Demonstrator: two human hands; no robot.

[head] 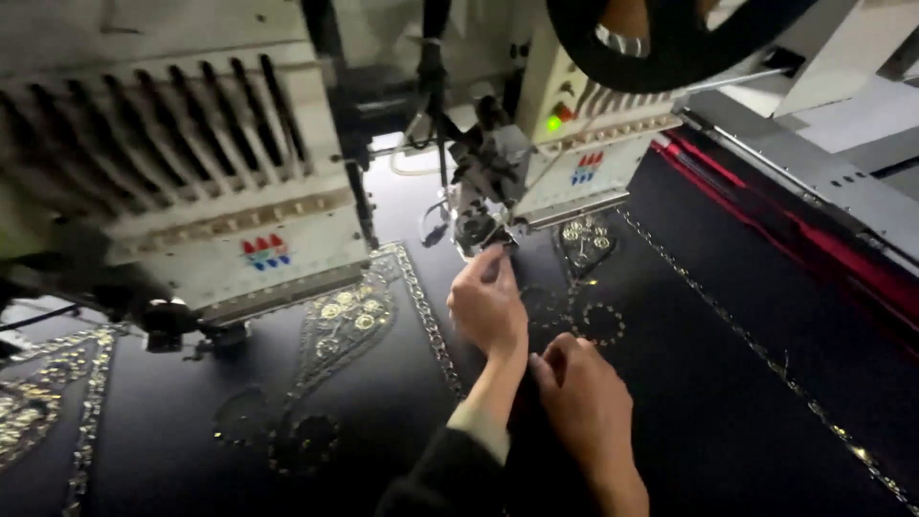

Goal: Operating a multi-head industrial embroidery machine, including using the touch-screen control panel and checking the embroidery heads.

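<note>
Two hands, left hand pinching needle assembly, right hand resting on black fabric

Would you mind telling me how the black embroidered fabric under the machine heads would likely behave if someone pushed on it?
The black fabric lies flat and smooth, so it probably feels taut and springs back rather than bunching. Its gold stitched motifs likely make those patches stiffer. Under the right hand resting on it no wrinkle shows, so it seems to give little.
</note>
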